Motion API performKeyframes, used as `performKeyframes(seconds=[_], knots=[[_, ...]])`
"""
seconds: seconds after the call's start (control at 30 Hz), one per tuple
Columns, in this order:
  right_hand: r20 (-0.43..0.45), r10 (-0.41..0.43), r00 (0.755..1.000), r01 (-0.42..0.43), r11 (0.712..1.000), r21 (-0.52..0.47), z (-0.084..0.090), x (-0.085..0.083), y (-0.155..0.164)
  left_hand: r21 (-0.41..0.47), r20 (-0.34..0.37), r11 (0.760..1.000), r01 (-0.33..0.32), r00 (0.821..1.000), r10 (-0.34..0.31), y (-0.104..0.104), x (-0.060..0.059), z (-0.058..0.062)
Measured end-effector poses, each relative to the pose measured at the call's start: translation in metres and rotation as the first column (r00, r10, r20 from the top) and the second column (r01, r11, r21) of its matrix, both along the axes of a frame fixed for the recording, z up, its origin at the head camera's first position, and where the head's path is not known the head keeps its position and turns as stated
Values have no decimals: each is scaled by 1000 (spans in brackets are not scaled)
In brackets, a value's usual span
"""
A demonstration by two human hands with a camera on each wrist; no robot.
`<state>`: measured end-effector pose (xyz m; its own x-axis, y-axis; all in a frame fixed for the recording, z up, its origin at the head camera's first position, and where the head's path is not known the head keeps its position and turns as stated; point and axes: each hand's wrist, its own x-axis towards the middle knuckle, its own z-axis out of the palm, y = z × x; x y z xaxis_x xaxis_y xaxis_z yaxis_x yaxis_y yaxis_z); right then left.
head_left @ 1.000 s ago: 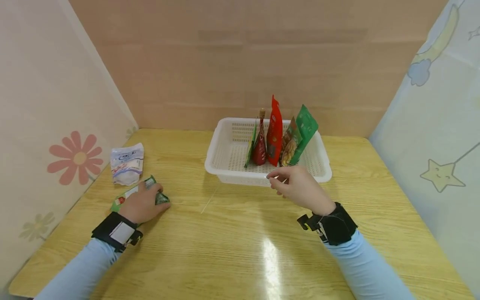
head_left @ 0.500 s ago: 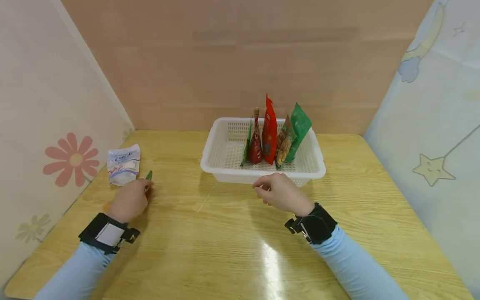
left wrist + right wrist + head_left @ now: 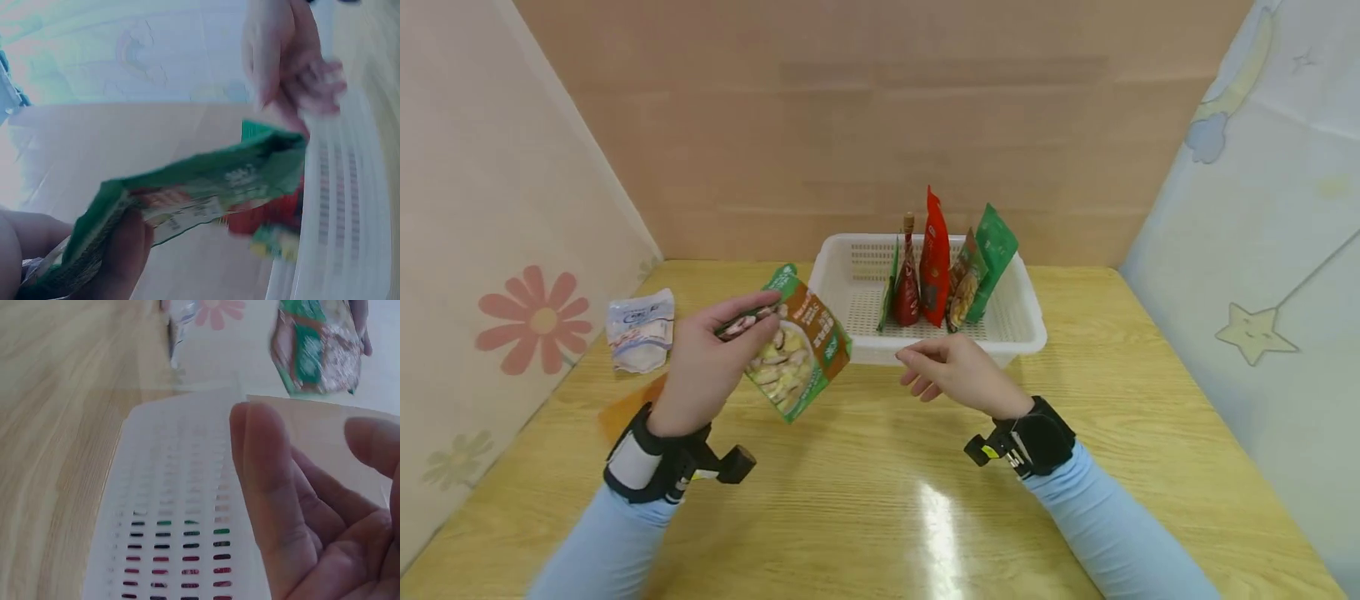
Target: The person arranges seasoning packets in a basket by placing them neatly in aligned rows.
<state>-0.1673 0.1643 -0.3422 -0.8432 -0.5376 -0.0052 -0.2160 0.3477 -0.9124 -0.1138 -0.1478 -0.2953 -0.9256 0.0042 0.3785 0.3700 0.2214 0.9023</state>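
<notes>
head view, item by item, hands outward. left hand point(image 3: 711, 367): raised off the table at centre-left of the frame, fingers and thumb pinching the upper edge of a green snack pouch point(image 3: 796, 352). pouch: clear of the wooden table point(image 3: 880, 500), printed face toward the camera, long axis tilted from upper left to lower right, free end hanging toward the middle of the frame. right hand point(image 3: 955, 375): centre of the frame, fingers loosely spread, holding nothing, palm turned toward the pouch; it hovers just in front of the near rim of the white basket point(image 3: 1030, 337). relation of note: pouch lies to the left of the right hand, near but apart, and the basket lies up and right of the pouch, behind the right hand; the left hand alone has the pouch. basket contents: a green packet edge-on, a small red bottle point(image 3: 908, 287), a red pouch point(image 3: 934, 258), a brown snack pouch and a green pouch, all upright in a row. left wrist view: thumb point(image 3: 119, 256) under the pouch, basket rim at right, blurred. elsewhere: white packet point(image 3: 640, 329) flat at the left edge of the table, an orange packet point(image 3: 625, 408) partly behind the left wrist.
</notes>
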Motion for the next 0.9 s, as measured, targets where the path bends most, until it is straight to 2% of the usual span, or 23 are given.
performKeyframes(seconds=[0.07,0.17,0.37,0.53,0.63,0.8,0.9], knots=[[46,6,999,-3,998,-65,1,0,0,92,-3,995,33,999,-33,15,-6,-2],[109,5,994,11,989,-149,3,-1,0,166,-10,984,62,998,-61,36,-15,-5],[188,-30,982,69,976,-208,5,0,3,290,7,952,98,995,-105,67,-23,-14],[232,-21,972,84,960,-266,8,1,4,304,3,945,123,991,-130,77,-24,-23],[236,-26,971,98,948,-301,11,0,8,361,18,919,159,984,-177,80,-23,-28],[216,-95,972,160,938,-309,18,-4,17,463,105,869,177,962,-252,85,-23,-34],[184,-158,970,207,935,-286,23,-5,22,462,169,871,165,948,-269,89,-23,-38]])
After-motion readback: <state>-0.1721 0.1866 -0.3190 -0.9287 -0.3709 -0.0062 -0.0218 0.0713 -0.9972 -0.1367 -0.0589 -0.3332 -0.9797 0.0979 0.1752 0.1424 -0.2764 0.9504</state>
